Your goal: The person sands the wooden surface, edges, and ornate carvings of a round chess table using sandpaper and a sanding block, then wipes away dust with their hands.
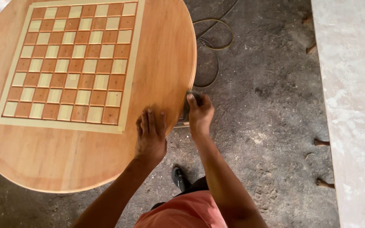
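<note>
A round wooden tabletop with an inlaid checkerboard of light and dark squares fills the left of the head view. My left hand lies flat, fingers together, on the top near its right edge. My right hand presses a small dark sanding pad against the table's rim, fingers curled over it. Most of the pad is hidden by the hand.
A cable loops on the dusty concrete floor beyond the table. A pale, rough slab runs down the right side. My dark shoe stands below the table's edge.
</note>
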